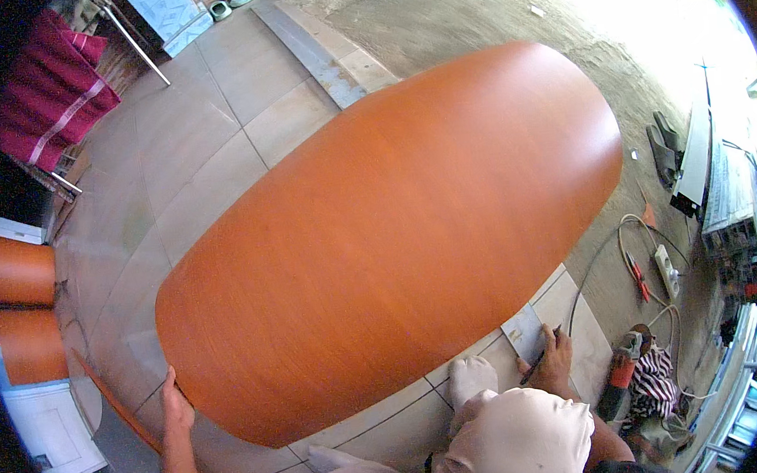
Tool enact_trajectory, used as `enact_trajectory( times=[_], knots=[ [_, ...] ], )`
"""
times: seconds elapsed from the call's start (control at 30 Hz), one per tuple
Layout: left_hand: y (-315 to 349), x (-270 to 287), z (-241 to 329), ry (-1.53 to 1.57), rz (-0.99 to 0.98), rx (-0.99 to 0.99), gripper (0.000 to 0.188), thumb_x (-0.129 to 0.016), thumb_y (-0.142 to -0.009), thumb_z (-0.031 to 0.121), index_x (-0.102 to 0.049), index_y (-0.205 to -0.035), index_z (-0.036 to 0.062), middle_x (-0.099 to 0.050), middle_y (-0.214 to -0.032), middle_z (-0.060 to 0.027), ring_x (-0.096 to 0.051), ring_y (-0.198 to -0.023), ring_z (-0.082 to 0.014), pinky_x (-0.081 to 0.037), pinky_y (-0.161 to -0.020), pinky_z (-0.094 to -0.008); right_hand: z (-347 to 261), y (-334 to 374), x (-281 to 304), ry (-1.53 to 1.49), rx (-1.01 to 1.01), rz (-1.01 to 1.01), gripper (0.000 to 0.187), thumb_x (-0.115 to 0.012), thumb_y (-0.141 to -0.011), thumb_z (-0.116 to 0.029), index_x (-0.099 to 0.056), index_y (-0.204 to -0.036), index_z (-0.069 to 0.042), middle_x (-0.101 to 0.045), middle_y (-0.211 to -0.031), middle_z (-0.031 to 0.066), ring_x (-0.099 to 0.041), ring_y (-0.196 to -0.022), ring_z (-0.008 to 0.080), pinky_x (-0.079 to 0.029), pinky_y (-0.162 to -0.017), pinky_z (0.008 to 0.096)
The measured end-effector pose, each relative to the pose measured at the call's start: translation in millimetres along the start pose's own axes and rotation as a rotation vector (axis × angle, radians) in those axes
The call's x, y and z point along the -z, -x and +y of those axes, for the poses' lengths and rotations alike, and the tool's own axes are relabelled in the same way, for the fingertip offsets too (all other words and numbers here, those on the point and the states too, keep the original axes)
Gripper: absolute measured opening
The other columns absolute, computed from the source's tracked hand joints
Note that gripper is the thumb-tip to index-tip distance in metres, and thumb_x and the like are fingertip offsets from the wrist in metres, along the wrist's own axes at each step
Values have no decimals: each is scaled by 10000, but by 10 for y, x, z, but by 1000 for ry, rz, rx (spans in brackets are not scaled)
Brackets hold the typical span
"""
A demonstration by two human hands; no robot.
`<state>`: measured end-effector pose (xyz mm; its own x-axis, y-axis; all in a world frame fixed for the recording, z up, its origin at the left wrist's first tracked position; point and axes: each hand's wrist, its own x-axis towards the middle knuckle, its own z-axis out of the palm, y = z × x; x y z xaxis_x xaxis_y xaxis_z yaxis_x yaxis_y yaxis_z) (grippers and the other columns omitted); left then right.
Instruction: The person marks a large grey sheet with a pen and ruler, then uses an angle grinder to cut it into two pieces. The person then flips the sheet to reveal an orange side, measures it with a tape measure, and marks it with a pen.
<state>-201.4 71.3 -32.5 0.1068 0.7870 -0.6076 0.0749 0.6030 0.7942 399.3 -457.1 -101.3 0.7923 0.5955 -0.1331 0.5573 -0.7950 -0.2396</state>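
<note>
A large orange-brown wood-grain sheet lies across the tiled floor in front of me, its surface appearing bowed in this view. My left hand grips its near left corner edge, thumb pointing up along the side and the other fingers mostly hidden. Beside the sheet's near edge, on the right, my right hand is closed around a slim dark pen-like tool. Just left of that hand, a flat grey metal plate sits against the sheet's edge.
Pliers with red handles, a white power strip and cables lie to the right. A power tool and striped cloth are near my right side. More orange pieces stand far left, below a maroon towel.
</note>
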Motion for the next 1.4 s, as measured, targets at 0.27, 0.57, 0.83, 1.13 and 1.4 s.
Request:
enact_trajectory(
  times=[0.27,0.57,0.83,1.13,1.4],
  knots=[
    [280,-369,593,44,207,-126,680,-528,-1024,527,-450,-1532,81,-476,-1571,-111,-455,-1429,-323,-349,-1183,-510,-33,-19,-63,18,-77,6,1017,-916,-627,-440,-471,-1458,-59,-494,-1359,282,-463,-1266,468,-360,-1121,547],
    [399,-384,1177,-12,-20,-169,691,-588,-997,520,-480,-1500,59,-518,-1523,-107,-501,-1381,-313,-382,-1150,-514,-215,-117,34,-57,-135,-39,1045,-948,-608,-437,-465,-1458,-68,-480,-1361,254,-432,-1292,445,-349,-1122,538],
    [304,-366,1163,-4,-17,-221,661,-579,-1007,504,-496,-1485,55,-540,-1500,-104,-512,-1365,-303,-376,-1152,-488,-225,-155,49,-60,-153,-86,1033,-943,-631,-424,-455,-1467,-64,-454,-1389,262,-402,-1320,445,-320,-1147,539],
    [194,-424,1156,18,52,-222,664,-575,-1004,510,-496,-1487,61,-532,-1514,-106,-508,-1371,-309,-386,-1144,-486,-219,-134,-12,-23,-72,32,989,-910,-623,-467,-492,-1423,-62,-468,-1347,256,-424,-1280,450,-340,-1119,550],
    [43,-318,1049,6,-55,-203,652,-587,-1000,480,-503,-1477,44,-544,-1497,-113,-503,-1370,-311,-385,-1140,-477,-213,-130,-45,-10,-62,98,962,-896,-600,-493,-552,-1382,-50,-521,-1307,261,-460,-1263,455,-335,-1131,549]
  ],
)
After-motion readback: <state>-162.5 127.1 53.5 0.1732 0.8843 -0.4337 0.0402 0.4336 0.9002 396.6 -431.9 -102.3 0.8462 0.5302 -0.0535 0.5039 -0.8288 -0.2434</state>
